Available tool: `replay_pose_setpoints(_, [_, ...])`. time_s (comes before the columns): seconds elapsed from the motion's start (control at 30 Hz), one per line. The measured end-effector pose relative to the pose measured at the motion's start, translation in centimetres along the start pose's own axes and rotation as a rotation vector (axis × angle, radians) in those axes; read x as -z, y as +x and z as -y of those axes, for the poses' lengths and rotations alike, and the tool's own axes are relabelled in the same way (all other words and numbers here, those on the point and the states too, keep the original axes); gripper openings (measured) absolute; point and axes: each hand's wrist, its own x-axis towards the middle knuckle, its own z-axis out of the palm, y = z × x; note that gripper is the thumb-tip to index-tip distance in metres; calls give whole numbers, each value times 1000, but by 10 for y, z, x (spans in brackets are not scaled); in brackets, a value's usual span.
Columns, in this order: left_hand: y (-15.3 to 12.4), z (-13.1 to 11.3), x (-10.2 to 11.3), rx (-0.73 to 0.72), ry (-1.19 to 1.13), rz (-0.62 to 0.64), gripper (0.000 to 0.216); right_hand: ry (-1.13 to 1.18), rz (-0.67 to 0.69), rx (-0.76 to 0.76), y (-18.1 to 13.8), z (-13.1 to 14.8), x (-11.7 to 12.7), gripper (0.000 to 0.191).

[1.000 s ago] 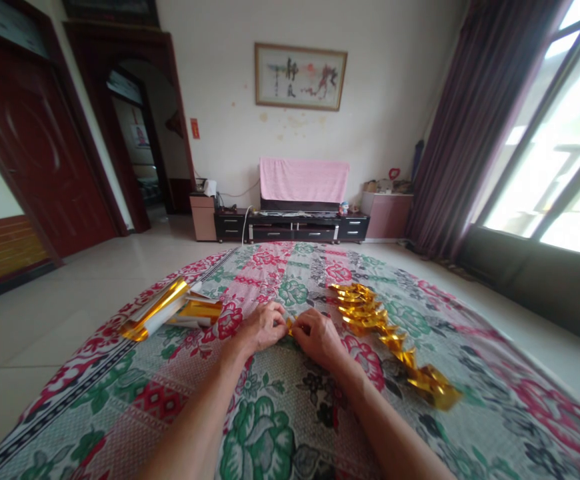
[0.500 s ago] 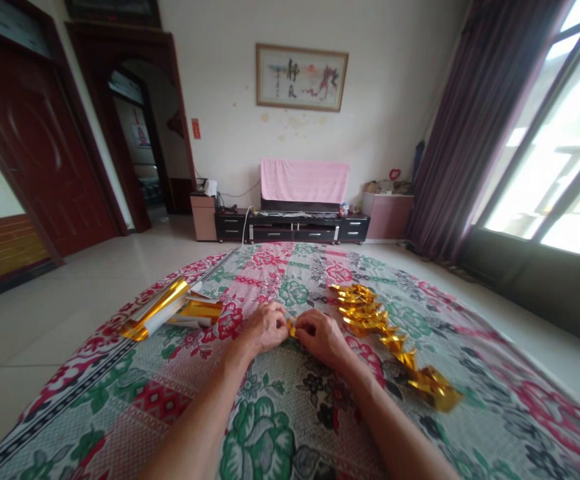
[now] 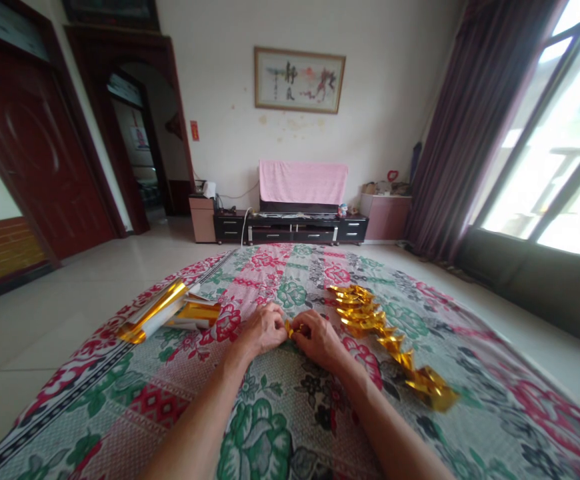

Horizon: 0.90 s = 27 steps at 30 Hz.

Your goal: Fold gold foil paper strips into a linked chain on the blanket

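A small gold foil piece (image 3: 289,329) is apparently pinched between the left hand (image 3: 266,329) and right hand (image 3: 319,339), and could be torn by uneven pulling.

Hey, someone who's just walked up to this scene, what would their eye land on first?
Probably the row of shiny gold folded pieces slanting across the right side of the flowered cloth, with curled gold sheets on its left. Between them, the left hand and right hand pinch a small gold piece. Farther back, a pink cloth draped above a low black cabinet stands out.
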Motion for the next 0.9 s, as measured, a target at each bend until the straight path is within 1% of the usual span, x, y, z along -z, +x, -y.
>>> replay_pose_setpoints(0.1, [0,-1,0,6,9,5,12,18,4,28,-1,0,0,14])
replay_pose_setpoints(0.23, [0,1,-2,-1,13,-5,11,37,3,9,-1,0,0,17])
replay_pose_setpoints(0.37, [1,4,-4,-6,5,-7,11,9,4,77,-1,0,-2,21])
replay_pose_setpoints(0.6, [0,6,-3,-18,-13,-9,13,-13,-16,30,-3,3,-4,24])
replay_pose_setpoints(0.9, [0,7,-3,-41,-13,-13,13,-3,-12,53,-3,2,0,25])
